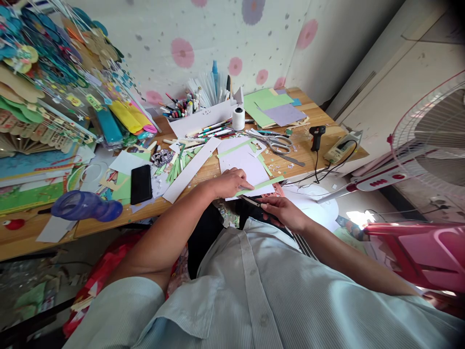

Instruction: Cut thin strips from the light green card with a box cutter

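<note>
My left hand [232,183] lies at the table's front edge. Its index finger is stretched out and presses on a light green paper strip [269,183], over a pale sheet [240,167]; the other fingers are curled. Just below and to the right, my right hand [278,209] is closed around a dark tool that looks like scissors [250,200]. Their narrow blades point left, close under the left hand, and the grip is partly hidden by my fingers. Whether the blades touch the paper I cannot tell.
Grey-handled scissors [279,144], a thread spool [238,119] and pens [218,130] lie behind. A white strip [192,169], green scraps [176,167] and a phone [141,184] are left. A glue gun [317,137] and fan [436,135] stand right.
</note>
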### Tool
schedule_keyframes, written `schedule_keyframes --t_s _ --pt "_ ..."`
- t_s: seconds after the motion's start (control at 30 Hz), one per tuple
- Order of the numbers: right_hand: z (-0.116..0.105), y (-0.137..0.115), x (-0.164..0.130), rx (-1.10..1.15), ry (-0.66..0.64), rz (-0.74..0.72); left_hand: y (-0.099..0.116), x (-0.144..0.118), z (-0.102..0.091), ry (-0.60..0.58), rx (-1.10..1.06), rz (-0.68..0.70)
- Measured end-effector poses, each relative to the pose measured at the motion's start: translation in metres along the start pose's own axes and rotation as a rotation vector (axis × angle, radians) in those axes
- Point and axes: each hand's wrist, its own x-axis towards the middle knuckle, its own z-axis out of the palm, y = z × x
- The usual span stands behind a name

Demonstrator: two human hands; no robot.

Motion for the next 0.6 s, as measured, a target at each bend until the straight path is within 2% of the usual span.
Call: schedule_keyframes --t_s 0.43,0.6 --pt "0.003 0.009 0.010 -0.034 -0.005 0.008 0.001 0.000 0.000 0.013 -0.010 -0.002" --pt "0.011 0.006 0.011 -0.022 -0.035 0.017 0.001 -0.001 0.001 0.020 -0.012 0.001"
